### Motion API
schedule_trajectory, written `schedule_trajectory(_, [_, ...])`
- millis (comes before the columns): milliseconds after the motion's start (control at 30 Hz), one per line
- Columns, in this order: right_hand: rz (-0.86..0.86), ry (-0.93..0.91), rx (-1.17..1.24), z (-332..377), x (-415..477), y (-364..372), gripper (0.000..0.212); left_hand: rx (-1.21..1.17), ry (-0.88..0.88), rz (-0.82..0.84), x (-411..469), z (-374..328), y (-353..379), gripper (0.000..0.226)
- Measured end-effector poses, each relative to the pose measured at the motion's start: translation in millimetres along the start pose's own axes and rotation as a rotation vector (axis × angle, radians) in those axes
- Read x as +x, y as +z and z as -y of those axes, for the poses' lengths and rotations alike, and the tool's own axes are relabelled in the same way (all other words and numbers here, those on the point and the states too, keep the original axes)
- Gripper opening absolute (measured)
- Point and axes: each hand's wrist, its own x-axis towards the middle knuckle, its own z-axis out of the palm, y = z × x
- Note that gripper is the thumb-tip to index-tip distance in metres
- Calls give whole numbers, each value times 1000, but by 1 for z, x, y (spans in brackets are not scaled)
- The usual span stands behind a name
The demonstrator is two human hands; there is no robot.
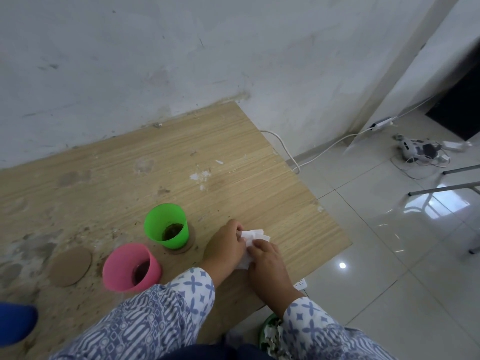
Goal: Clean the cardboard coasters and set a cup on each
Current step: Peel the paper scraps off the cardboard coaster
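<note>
A green cup stands on a round cardboard coaster near the middle of the wooden table. In front of it and to the left stands a pink cup; whatever lies under it is hidden. Left of the pink cup lies a bare cardboard coaster with nothing on it. Both hands meet right of the green cup on a crumpled white tissue. My left hand pinches its upper edge, and my right hand grips its lower part.
The tabletop is dusty and stained on the left. A blue object pokes in at the lower left edge. A green bin with scraps sits on the tiled floor below the table's front. White cables and a power strip lie on the floor at right.
</note>
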Motion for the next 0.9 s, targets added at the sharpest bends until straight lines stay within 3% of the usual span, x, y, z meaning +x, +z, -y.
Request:
schedule_trajectory(267, [-1, -9, 25, -3, 0, 7, 43, 10, 76, -25, -5, 1, -1, 4])
schedule_trajectory(500, [-261, 69, 207, 1, -2, -6, 26, -105, 101, -36, -16, 1, -8, 16])
schedule_trajectory(600, [-350, 96, 244, 10, -6, -16, 31, -171, 118, -12, -28, -4, -19, 20])
schedule_trajectory(733, [-230, 70, 229, 22, -5, -34, 41, -296, 181, 29, -47, -10, -40, 23])
schedule_trajectory(900, [-155, 84, 447, 61, -24, -51, 13, -461, 281, 10, -81, -8, -90, 20])
